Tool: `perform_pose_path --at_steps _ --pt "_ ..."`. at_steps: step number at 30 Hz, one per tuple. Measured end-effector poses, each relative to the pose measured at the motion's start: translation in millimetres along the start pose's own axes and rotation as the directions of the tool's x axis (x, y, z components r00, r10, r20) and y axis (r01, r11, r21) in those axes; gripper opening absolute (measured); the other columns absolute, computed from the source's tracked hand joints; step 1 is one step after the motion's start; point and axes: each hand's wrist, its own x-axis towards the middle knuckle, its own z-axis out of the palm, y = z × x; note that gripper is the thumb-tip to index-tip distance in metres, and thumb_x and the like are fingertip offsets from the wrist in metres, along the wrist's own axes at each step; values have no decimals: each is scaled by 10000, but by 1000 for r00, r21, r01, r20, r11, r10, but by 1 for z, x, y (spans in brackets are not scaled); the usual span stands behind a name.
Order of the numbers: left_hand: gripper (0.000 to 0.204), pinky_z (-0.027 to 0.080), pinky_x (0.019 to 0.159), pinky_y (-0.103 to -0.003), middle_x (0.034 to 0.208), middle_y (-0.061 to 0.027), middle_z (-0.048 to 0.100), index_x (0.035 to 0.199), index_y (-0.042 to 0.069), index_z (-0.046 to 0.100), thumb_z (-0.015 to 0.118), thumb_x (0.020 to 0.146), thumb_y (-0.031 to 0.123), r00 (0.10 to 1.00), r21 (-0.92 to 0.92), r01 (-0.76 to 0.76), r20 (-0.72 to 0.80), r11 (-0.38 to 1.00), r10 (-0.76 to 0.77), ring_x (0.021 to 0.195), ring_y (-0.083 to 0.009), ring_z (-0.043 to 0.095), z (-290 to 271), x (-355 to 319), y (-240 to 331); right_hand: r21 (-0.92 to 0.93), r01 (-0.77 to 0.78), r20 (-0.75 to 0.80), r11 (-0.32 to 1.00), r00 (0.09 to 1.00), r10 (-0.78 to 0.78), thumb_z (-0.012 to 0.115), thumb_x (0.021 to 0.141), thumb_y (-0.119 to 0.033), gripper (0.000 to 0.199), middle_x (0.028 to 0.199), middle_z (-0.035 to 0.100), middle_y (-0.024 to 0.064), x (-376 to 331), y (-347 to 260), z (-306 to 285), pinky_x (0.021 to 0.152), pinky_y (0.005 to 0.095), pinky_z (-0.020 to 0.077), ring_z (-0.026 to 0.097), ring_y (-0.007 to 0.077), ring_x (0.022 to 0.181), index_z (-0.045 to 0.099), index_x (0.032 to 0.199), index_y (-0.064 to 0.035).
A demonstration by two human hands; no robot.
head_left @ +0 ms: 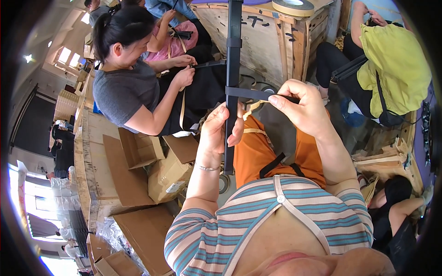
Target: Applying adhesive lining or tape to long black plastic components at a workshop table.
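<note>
A long black strap (233,55) runs upright through the middle of the view, with a shorter black strap piece (248,93) crossing it sideways. My left hand (220,131) is closed around the upright strap below the crossing. My right hand (301,103) pinches the right end of the cross piece between thumb and fingers. Both hands are raised above my lap in orange trousers (253,154), where another black strap (274,164) lies.
A person in a grey top (126,89) sits at the left handling a black strap. A person in a yellow top (396,64) sits at the right. A wooden crate (271,37) with a tape roll (293,6) stands ahead. Cardboard boxes (165,172) lie lower left.
</note>
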Motion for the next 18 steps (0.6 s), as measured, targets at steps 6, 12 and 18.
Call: perform_pose_path --at_steps 6,12,18 --pt "405 268 269 -206 506 -81 438 839 -46 437 426 920 350 1000 -39 18 -24 999 -19 315 -99 352 8 -3 2 1 -33 13 999 999 33 663 771 -121 165 600 513 30 2 -1 3 512 242 347 447 81 546 586 678 -8" --pt "380 276 250 -198 491 -70 417 835 -37 419 387 938 327 996 -171 75 66 982 -64 296 -97 338 7 -5 1 10 -12 19 1000 1000 12 662 776 -125 172 589 517 23 3 5 6 505 235 340 445 69 544 585 675 -8" --pt "383 280 251 -197 469 -60 395 855 -31 429 379 939 339 973 -323 198 181 925 -145 288 -99 329 0 -5 -4 32 -115 113 993 987 111 653 786 -119 159 640 544 29 5 14 5 509 225 352 464 64 557 578 718 3"
